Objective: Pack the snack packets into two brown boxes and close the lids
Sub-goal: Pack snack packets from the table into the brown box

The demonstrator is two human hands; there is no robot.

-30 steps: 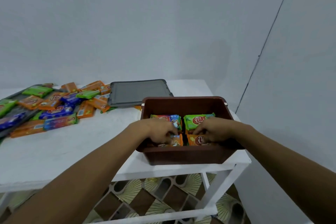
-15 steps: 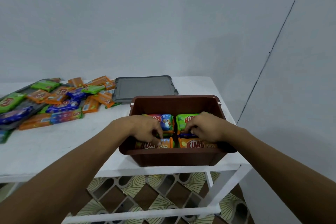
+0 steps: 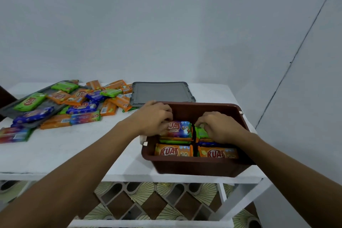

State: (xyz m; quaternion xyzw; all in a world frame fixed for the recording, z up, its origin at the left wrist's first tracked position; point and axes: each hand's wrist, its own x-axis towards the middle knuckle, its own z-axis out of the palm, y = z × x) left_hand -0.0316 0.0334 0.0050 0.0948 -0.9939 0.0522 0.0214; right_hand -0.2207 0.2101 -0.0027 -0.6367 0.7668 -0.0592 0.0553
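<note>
A brown box [image 3: 194, 167] stands open at the table's front right corner, filled with snack packets in four stacks. My left hand [image 3: 153, 118] rests on the multicoloured packet [image 3: 180, 128] at the back left stack, fingers curled on it. My right hand [image 3: 219, 127] presses on the green packet [image 3: 201, 132] at the back right. Two orange packets [image 3: 174, 151] lie on top of the front stacks. A grey lid [image 3: 161, 91] lies flat behind the box. A heap of loose snack packets [image 3: 81, 102] covers the table's left side.
The white table [image 3: 74, 146] ends just right of the box, near a grey wall. A second grey lid [image 3: 46, 104] lies under the loose packets at the left. Patterned floor tiles [image 3: 148, 200] show beneath the table frame.
Both hands have shifted from the front stacks to the back stacks inside the box. The camera view has swung left, so the box now sits further right.
</note>
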